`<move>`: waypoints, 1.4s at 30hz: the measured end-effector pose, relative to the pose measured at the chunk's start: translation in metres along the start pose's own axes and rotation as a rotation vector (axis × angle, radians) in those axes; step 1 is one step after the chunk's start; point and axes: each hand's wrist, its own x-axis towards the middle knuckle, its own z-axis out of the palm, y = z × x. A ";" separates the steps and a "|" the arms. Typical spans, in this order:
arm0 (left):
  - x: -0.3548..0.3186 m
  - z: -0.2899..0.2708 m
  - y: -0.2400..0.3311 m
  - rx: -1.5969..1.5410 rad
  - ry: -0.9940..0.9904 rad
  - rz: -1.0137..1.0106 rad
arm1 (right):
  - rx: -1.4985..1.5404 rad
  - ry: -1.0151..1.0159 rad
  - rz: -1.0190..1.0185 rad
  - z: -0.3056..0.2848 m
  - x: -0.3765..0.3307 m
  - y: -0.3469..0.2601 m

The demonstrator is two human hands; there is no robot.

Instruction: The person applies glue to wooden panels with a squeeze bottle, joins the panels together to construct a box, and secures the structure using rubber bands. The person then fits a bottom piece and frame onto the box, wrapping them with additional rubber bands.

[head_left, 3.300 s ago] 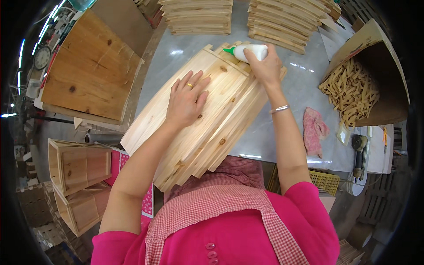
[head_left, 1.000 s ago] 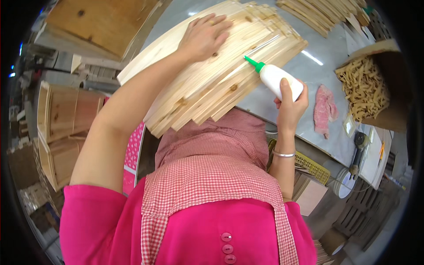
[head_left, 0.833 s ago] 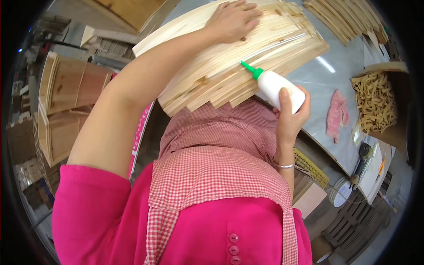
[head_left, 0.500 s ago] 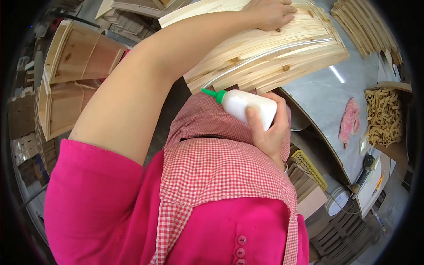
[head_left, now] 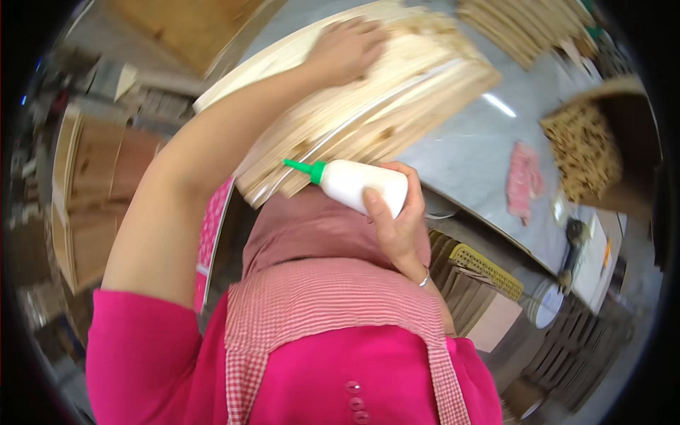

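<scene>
Head view, right hand: the right hand (head_left: 393,219) is closed round a white plastic glue bottle with a green nozzle (head_left: 354,184); the fingers wrap the bottle's body from below and the thumb lies across its near side.

Head view, glue bottle: it lies nearly level in the grip, the green nozzle pointing away from the palm to the person's left, its tip just under the near edge of the stacked boards. Whether the tip touches the wood cannot be told.

Head view, left hand: the left hand (head_left: 347,49) lies flat, palm down and fingers spread, on top of a fanned stack of thin pale wooden boards (head_left: 397,106). It presses on the wood and grasps nothing. The bare forearm runs back from it to the pink sleeve.

Head view, boards relative to the grips: the stack sits directly under the left palm and above and beyond the right hand. Its near lower edge overhangs the grey table (head_left: 467,149) right above the bottle's nozzle.

Head view, beyond the right hand: a pink cloth (head_left: 524,180) lies on the table to the right of the bottle, well apart from it. Farther right stands an open cardboard box of small pale wooden pieces (head_left: 588,152).

Head view, below the right hand: a yellow plastic crate (head_left: 485,265) sits under the table edge, near the wrist.

Head view, sharpness: the picture is blurred.
</scene>
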 end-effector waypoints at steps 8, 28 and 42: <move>0.000 -0.016 0.016 -0.059 -0.012 0.060 | 0.116 0.761 -0.125 -0.133 0.089 0.004; 0.002 -0.011 0.008 -0.024 -0.002 0.064 | -0.088 0.770 -0.047 -0.159 0.142 0.016; -0.007 -0.025 0.019 -0.154 -0.035 -0.028 | -0.254 0.243 -0.066 -0.035 -0.015 0.005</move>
